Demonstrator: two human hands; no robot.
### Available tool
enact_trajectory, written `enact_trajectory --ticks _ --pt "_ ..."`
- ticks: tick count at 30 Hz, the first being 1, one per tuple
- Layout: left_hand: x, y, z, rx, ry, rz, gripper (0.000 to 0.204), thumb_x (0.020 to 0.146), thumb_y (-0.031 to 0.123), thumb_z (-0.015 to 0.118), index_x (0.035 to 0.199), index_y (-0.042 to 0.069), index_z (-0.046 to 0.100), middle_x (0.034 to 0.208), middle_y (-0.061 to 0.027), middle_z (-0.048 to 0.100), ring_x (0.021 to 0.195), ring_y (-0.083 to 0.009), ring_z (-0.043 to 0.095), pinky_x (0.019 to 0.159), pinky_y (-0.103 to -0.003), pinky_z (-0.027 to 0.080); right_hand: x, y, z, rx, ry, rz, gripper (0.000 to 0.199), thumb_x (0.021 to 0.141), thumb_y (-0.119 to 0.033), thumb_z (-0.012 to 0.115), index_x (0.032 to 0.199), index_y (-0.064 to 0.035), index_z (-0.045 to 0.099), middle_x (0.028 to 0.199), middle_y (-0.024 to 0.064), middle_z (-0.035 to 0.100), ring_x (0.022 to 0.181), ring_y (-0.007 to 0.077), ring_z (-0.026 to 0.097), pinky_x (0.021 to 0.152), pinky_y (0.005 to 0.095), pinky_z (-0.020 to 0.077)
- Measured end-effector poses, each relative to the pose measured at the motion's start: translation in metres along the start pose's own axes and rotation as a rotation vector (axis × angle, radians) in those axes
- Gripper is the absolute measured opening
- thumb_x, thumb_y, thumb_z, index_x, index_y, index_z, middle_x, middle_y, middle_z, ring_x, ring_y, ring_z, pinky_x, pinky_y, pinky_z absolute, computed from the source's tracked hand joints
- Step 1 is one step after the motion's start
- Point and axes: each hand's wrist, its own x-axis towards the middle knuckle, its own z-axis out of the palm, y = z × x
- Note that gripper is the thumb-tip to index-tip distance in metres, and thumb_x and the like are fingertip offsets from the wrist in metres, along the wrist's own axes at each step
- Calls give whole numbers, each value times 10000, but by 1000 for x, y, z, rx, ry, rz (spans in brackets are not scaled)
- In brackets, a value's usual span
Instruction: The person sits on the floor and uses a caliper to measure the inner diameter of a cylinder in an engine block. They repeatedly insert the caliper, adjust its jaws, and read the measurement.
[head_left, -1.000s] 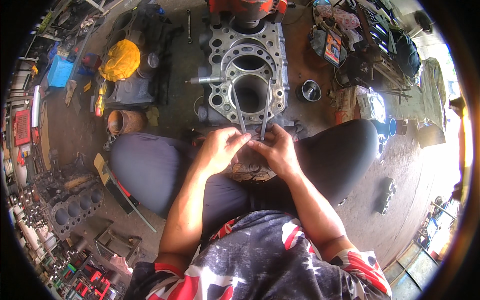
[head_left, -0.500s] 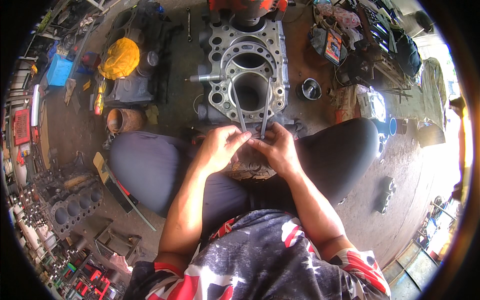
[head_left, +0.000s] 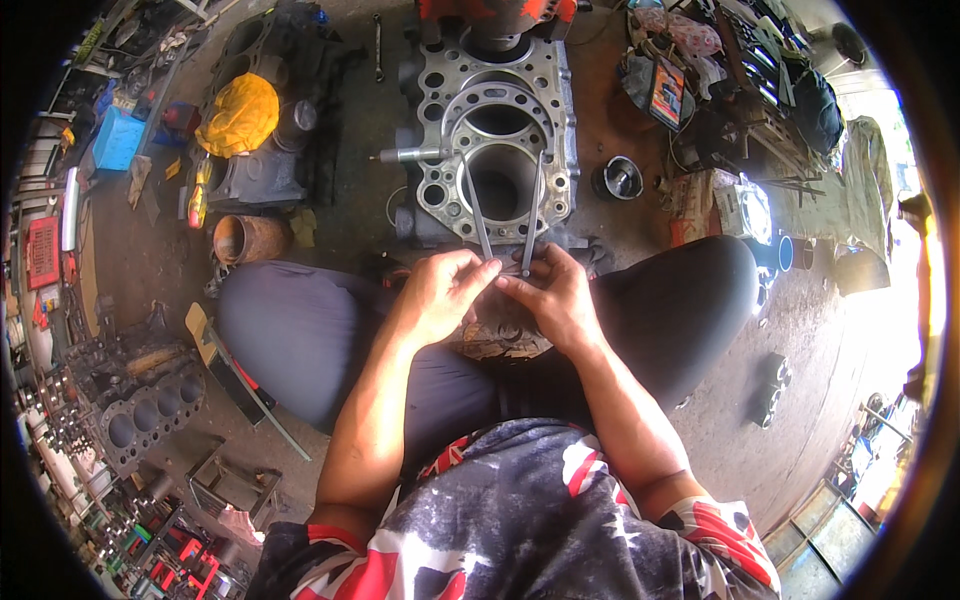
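Note:
My left hand (head_left: 438,292) and my right hand (head_left: 558,302) are close together in front of my lap, fingers pinched on the near ends of a caliper (head_left: 476,212). Its two thin metal legs spread away from me over the near bore of a grey engine block (head_left: 432,215). On top of the block lies a large outside micrometer (head_left: 497,92), its curved frame arching away and its barrel sticking out to the left. The leg tips reach between the micrometer's two measuring ends; whether they touch cannot be made out. My fingers hide the caliper's near end.
A red-orange machine part (head_left: 495,12) covers the block's far end. To the right stands a dark metal cup (head_left: 620,178). At left are another block with a yellow cloth (head_left: 240,115) and a rusty cylinder (head_left: 240,240). A wrench (head_left: 378,50) lies farther off.

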Motion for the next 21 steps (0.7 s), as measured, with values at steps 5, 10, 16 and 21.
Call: enact_trajectory --ticks 5,10,16,21 --pt "0 -2 1 -3 -2 -1 399 1004 389 645 924 -1 679 681 -38 635 546 -108 639 479 -259 481 2 4 -2 -13 0 -3 333 868 -31 792 1123 51 594 1012 159 748 901 141 690 795 284 570" --pt "0 -2 1 -22 -7 -18 446 992 427 648 910 -10 680 677 -73 654 548 -129 639 520 -296 488 2 4 -2 5 -3 9 332 870 -29 790 1122 54 591 1016 163 748 900 139 690 798 285 569" --pt "-1 -2 1 6 -3 33 361 1009 361 647 942 8 684 684 -16 624 548 -92 641 457 -238 477 0 1 -1 -22 9 -11 334 866 -26 793 1121 49 591 1015 159 749 905 139 690 819 291 566" --pt "0 -2 0 18 -1 34 359 1009 355 647 943 4 685 687 -18 626 546 -96 646 452 -238 475 1 3 0 -5 15 14 332 861 -25 796 1117 42 595 1007 153 749 909 135 685 819 287 564"
